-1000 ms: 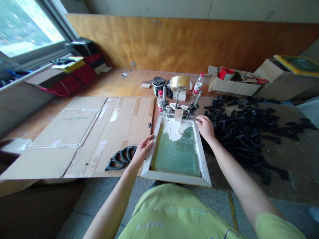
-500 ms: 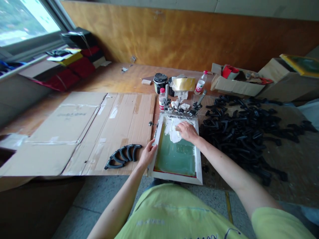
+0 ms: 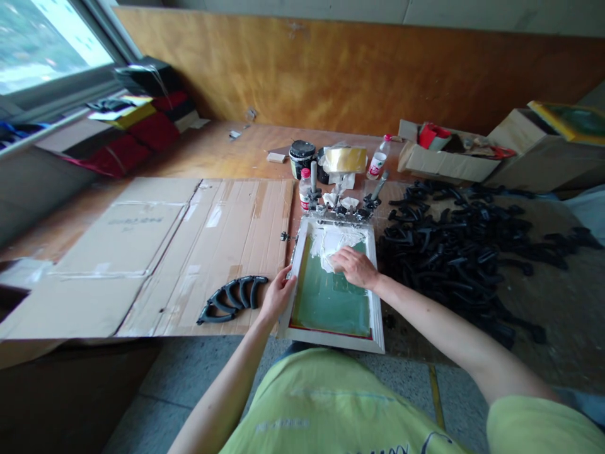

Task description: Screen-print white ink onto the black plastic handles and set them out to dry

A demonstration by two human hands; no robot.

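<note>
A white-edged frame [image 3: 378, 315] with a green mesh panel [image 3: 326, 309] lies in front of my body, its far end at a metal clamp [image 3: 338, 217]. White paste [image 3: 326, 243] is smeared over the upper part of the mesh. My left hand [image 3: 280, 290] is closed on the left rim of the frame. My right hand [image 3: 354, 267] is over the mesh at the near edge of the paste, its fingers pressed together around something mostly hidden. Left of the frame, several curved black pieces [image 3: 232, 299] lie in a row on cardboard [image 3: 189, 252].
A large heap of black parts [image 3: 449, 246] lies to the right. Behind the clamp are a black tub [image 3: 301, 159], a tape roll [image 3: 345, 159] and two bottles, one on the right [image 3: 379, 157]. An open carton [image 3: 449, 162] stands at the back right.
My right hand has moved slightly toward my body over the mesh, and the paste's smear has changed shape. My left hand stays at the frame's left rim.
</note>
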